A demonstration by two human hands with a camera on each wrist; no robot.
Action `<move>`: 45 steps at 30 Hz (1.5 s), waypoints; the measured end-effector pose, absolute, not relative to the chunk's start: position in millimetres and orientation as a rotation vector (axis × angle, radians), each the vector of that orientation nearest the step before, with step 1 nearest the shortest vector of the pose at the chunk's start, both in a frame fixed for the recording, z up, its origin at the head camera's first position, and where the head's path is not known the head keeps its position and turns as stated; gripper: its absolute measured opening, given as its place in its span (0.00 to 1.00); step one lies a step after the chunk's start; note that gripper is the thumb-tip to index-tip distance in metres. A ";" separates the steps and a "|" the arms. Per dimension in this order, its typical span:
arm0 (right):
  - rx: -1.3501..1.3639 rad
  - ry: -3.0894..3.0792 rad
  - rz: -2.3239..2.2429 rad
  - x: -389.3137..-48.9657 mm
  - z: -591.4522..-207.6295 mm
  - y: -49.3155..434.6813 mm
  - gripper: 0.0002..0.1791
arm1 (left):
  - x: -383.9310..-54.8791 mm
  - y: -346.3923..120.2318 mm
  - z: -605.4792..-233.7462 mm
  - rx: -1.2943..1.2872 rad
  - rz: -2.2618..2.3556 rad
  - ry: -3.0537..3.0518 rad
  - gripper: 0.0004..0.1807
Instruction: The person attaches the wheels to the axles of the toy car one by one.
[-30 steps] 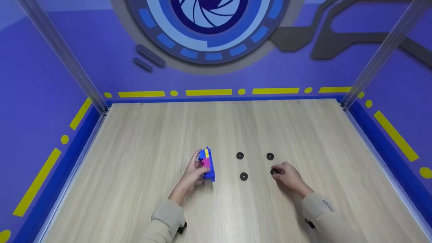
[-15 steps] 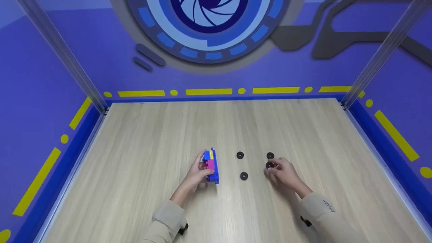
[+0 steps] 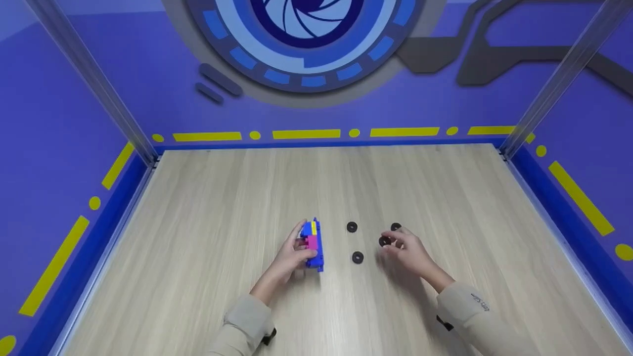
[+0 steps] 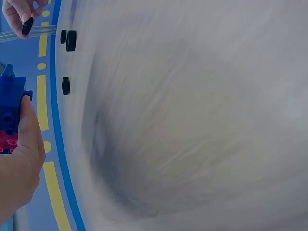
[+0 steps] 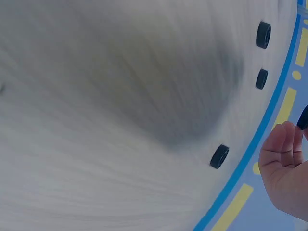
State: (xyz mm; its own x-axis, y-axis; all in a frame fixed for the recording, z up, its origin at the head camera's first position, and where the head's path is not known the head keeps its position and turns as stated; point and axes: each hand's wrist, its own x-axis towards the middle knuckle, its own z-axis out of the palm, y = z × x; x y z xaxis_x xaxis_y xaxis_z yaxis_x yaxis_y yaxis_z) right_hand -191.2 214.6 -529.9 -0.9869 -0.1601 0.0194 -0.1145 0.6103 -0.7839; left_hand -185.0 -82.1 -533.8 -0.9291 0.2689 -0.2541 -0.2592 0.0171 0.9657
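Observation:
My left hand grips a toy vehicle body of blue bricks with pink and yellow pieces, raised over the table on its side. The thumb lies across its near face. In the left wrist view its blue end and small pegs show. Between thumb and fingertips, my right hand pinches a small black toy wheel above the tabletop. Three similar black wheels lie flat: one far wheel, one nearer wheel, and one wheel partly hidden behind the right fingers.
The light wood-grain table carries these parts. Blue wall panels with yellow dashes close in its back and sides. Metal posts stand at both back corners.
The right hand has lifted its wheel off the table and carried it left, past the resting far-right wheel. The left hand has shifted slightly right with the toy body.

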 end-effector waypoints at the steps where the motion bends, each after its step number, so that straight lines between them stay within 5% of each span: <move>1: -0.252 2.775 -1.341 -190.9 -529.4 213.5 0.18 | -184.7 -81.6 -533.5 0.012 1.971 1.932 0.45; 45: -0.852 2.826 -1.265 -161.8 -505.6 160.2 0.17 | -179.6 -54.9 -522.0 0.042 1.958 1.862 0.45</move>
